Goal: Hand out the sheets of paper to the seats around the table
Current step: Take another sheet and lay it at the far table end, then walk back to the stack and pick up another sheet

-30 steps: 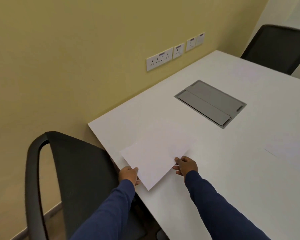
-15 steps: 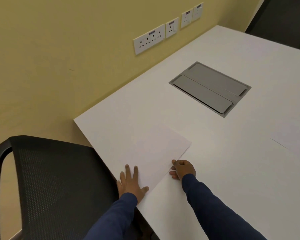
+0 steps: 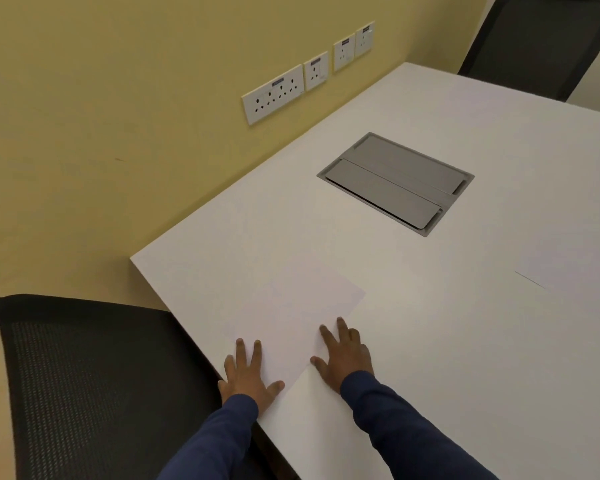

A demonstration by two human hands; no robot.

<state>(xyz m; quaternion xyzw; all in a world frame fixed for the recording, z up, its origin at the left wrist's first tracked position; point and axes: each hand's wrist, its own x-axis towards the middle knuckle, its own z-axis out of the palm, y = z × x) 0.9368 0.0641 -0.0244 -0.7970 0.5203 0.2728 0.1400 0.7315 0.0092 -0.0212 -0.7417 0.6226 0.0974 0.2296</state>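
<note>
Thin white rectangular sheet of paper (image 3: 291,317) lying flat on the smooth white laminate table (image 3: 430,341), close to its near-left edge and a little back from the left corner, turned at an angle to that edge, directly in front of the black mesh-backed office chair (image 3: 94,375) tucked against that side; judged as placed to mark that seat's share. Left hand (image 3: 248,377) palm-down on the sheet's near corner right at the table edge, fingers spread and flat, pinching nothing. Right hand (image 3: 343,356) palm-down across the sheet's right-hand edge, fingers likewise splayed, partly on paper and partly on bare table. Both apparently pressing down to settle and square a light, limp sheet that would otherwise slide on so slick a surface. Paper nearly the same white as the tabletop, told apart only by a faint lilac cast and its crisp edges. Further in, toward the middle of the table, a grey rectangular metal cable hatch (image 3: 395,183) with two flat flaps, set flush. Near the right edge, a faint line hinting at another pale sheet (image 3: 575,268), hard to confirm. Second dark chair (image 3: 541,43) at the far corner. White plastic socket plates (image 3: 274,93) on the matte yellow wall (image 3: 118,116).
</note>
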